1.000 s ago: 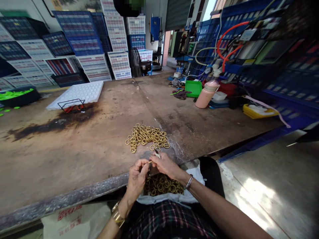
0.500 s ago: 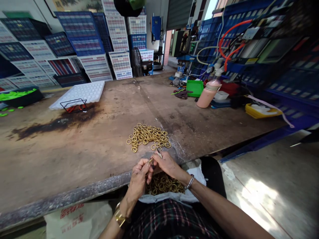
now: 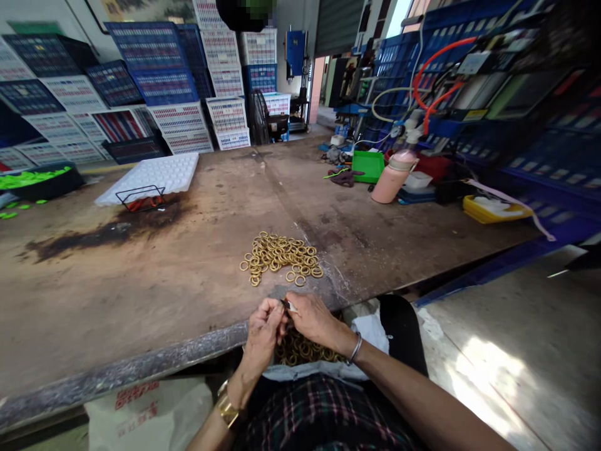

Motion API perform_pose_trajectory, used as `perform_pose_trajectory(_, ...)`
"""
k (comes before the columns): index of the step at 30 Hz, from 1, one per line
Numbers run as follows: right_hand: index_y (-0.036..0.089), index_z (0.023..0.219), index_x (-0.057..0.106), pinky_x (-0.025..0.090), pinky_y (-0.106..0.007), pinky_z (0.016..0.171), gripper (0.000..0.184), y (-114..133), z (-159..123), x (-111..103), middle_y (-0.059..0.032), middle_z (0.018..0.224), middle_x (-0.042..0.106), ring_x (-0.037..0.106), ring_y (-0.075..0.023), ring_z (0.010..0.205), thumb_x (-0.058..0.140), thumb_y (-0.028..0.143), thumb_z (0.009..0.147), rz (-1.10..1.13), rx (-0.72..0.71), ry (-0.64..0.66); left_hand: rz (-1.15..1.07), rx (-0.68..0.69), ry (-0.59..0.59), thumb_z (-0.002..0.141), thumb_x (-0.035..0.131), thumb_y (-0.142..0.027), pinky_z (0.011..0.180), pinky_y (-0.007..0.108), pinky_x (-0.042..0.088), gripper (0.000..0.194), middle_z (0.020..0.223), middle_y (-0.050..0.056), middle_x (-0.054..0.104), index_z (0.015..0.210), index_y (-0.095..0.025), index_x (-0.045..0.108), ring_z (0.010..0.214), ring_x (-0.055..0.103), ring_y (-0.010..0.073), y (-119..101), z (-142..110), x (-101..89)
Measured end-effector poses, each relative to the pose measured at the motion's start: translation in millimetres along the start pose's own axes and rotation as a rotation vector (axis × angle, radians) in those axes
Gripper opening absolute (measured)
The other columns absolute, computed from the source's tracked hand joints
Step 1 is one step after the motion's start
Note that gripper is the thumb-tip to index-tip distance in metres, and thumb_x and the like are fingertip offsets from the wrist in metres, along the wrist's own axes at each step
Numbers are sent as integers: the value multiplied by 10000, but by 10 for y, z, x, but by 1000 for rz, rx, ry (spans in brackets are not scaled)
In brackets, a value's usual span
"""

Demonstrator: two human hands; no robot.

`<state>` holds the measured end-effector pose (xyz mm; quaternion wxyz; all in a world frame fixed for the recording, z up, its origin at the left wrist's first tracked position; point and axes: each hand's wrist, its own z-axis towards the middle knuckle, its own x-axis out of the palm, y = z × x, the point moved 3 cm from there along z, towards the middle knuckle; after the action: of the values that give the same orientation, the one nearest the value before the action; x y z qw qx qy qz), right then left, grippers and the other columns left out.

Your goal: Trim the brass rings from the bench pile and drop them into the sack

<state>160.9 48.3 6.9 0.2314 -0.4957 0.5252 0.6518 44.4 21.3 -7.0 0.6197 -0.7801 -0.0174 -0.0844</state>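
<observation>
Both hands are together just off the near edge of the table (image 3: 188,294), above a white bag (image 3: 370,329) in the lap that holds darker brass-toned rings (image 3: 303,354). Left hand (image 3: 259,335): grip closed, thumb and forefinger pinched on a small piece, mostly hidden; probably one ring, identity not confirmed. Right hand (image 3: 317,319): grip wrapped round a slim tool (image 3: 292,307), pale body, dark end directed at the left fingertips. Tool type cannot be told; contact between its end and the piece is masked by the fingers.

Ring pile (image 3: 279,254) lies on the table beyond the hands, well apart from the bag, with several rings spread singly along its near side. Its rings look brighter than those in the bag, though shade from the arms may account for some of this.

Step in hand, as judged: close work with the tool on one held piece, the left hand acting as holder. The next move calls for a firm left pinch, with the piece turned in small amounts to offer its edge, and a light, controlled right hand that keeps the dark end clear of the left fingertips
</observation>
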Motion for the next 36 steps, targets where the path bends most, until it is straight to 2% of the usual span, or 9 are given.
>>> perform_pose_trajectory(8, 144, 896, 559, 265, -251, 564, 178, 38, 13, 21, -77, 772, 643, 575, -157, 695, 408, 151, 802, -57, 39, 90, 48, 39, 17, 814, 469, -424, 389, 177, 258, 289, 477, -72, 421, 671, -174, 453, 391, 320, 47, -12, -81, -28)
perform_pose_trajectory(12, 143, 954, 549, 311, -254, 596, 243, -15, 68, 18, -88, 794, 645, 587, -168, 721, 346, 120, 822, -111, 107, 60, -77, 33, 73, 817, 489, -383, 395, 179, 274, 252, 480, -68, 441, 677, -175, 457, 389, 338, 47, -53, -201, -3)
perform_pose_trajectory(15, 157, 1025, 516, 340, -252, 643, 279, -82, 136, -59, -87, 858, 640, 588, -170, 777, 326, 105, 827, -173, 171, -21, -268, -6, 121, 803, 520, -356, 388, 174, 276, 232, 512, -59, 473, 676, -171, 463, 390, 348, 43, -95, -255, 30)
perform_pose_trajectory(18, 187, 1058, 477, 359, -249, 683, 258, -107, 218, -146, -81, 976, 603, 573, -174, 847, 387, 156, 819, -231, 182, -108, -471, -116, 59, 766, 569, -352, 374, 159, 266, 237, 640, -17, 562, 676, -163, 459, 431, 405, 43, -87, -225, 11)
perform_pose_trajectory(21, 206, 1060, 457, 372, -266, 670, 233, -117, 316, -165, -86, 1018, 565, 574, -180, 822, 394, 225, 837, -302, 188, -107, -554, -186, -3, 737, 605, -322, 389, 155, 295, 222, 747, 31, 619, 687, -156, 467, 487, 475, 60, -53, -166, -47)
perform_pose_trajectory(24, 204, 1024, 464, 374, -275, 656, 198, -136, 408, -132, -87, 983, 556, 577, -180, 795, 378, 233, 848, -344, 189, -83, -624, -218, -7, 720, 617, -270, 397, 158, 315, 159, 716, 25, 625, 775, -170, 506, 501, 503, 77, -14, -126, -107)
perform_pose_trajectory(27, 200, 1006, 462, 376, -278, 639, 183, -173, 459, -102, -78, 968, 543, 574, -181, 781, 389, 243, 845, -346, 201, -89, -715, -273, 8, 692, 629, -223, 401, 158, 337, 225, 676, 15, 615, 892, -171, 540, 503, 516, 85, 25, -97, -145)
perform_pose_trajectory(32, 202, 1041, 438, 378, -279, 650, 225, -208, 455, -87, -84, 1039, 492, 557, -183, 821, 395, 322, 855, -339, 207, -73, -796, -351, -104, 670, 641, -179, 429, 174, 401, 124, 673, 43, 616, 663, -123, 531, 542, 560, 99, 60, -16, -178)
perform_pose_trajectory(36, 217, 1045, 427, 370, -266, 652, 206, -181, 430, -108, -69, 1025, 509, 561, -171, 802, 412, 281, 850, -333, 174, -94, -740, -350, -133, 649, 675, -191, 418, 178, 406, 169, 668, 30, 611, 686, -139, 519, 552, 578, 114, 40, 35, -158)
